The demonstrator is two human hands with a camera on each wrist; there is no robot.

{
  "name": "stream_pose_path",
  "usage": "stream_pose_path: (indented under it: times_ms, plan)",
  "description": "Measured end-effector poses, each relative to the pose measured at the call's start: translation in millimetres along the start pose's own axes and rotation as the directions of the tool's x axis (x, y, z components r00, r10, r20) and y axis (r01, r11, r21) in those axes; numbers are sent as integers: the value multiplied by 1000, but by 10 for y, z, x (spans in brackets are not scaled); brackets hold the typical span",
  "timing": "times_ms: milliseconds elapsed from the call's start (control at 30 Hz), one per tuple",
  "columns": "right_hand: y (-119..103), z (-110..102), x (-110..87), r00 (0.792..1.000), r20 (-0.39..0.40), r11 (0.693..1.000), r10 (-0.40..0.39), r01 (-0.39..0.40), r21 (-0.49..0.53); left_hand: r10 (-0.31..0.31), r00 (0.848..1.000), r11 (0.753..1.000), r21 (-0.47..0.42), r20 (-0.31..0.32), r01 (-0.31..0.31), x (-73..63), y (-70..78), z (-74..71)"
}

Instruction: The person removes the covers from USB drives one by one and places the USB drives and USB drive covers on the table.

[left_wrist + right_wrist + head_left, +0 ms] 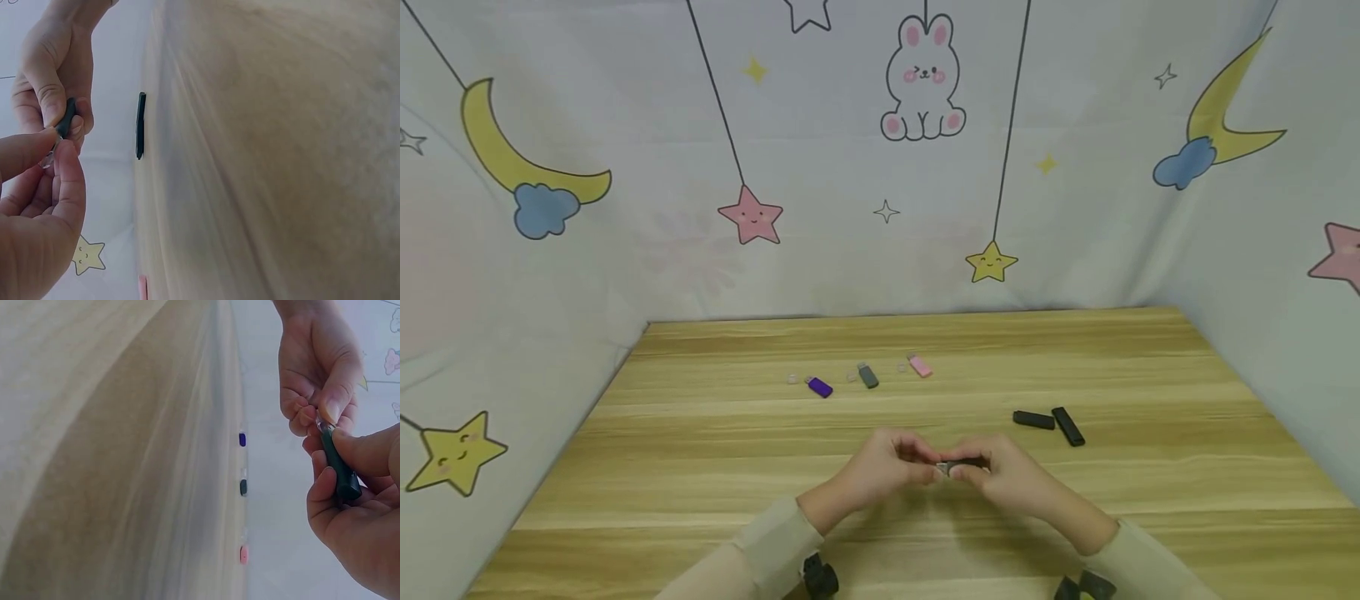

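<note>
Both hands meet over the front middle of the table in the head view. My right hand (1013,479) grips a dark USB stick (340,472), which looks dark green in the wrist views, its thumb lying along the body. From the other side my left hand (880,471) pinches the small clear cap (48,161) at the stick's plug end between thumb and fingertips. Fingers partly hide the plug and the cap, and I cannot tell how far the cap covers the plug.
Further back lie a purple USB stick (820,387), a grey one (868,376) and a pink one (920,365), each with a small clear cap beside its plug. Two black sticks (1033,420) lie right of centre on the wooden table (715,467). A patterned cloth (850,275) encloses the back and sides.
</note>
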State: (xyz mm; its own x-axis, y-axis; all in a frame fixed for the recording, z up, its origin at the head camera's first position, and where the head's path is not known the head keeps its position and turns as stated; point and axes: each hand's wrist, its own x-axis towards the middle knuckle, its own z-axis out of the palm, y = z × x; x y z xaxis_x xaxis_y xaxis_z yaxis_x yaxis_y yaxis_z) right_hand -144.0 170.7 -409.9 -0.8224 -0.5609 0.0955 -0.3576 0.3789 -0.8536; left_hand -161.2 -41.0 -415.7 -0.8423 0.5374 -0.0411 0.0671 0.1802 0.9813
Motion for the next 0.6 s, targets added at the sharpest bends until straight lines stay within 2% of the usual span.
stream_pose_path:
  times_ms: [133, 367, 500, 600]
  plan:
    - [-10, -8, 31, 1000, -1, 1000, -22, 22, 6, 31, 1000, 1000, 7, 4, -31, -13, 13, -42]
    - [-60, -6, 104, 1000, -5, 999, 11, -11, -47, -1, 1000, 999, 35, -26, 2, -38, 47, -114]
    - [-103, -20, 189, 999, -7, 997, -42, 41, -66, 24, 998, 999, 43, -51, -22, -51, 76, -179]
    - [-141, -16, 247, 998, -26, 997, -52, 50, -63, 38, 997, 998, 50, -74, -35, -62, 103, -225]
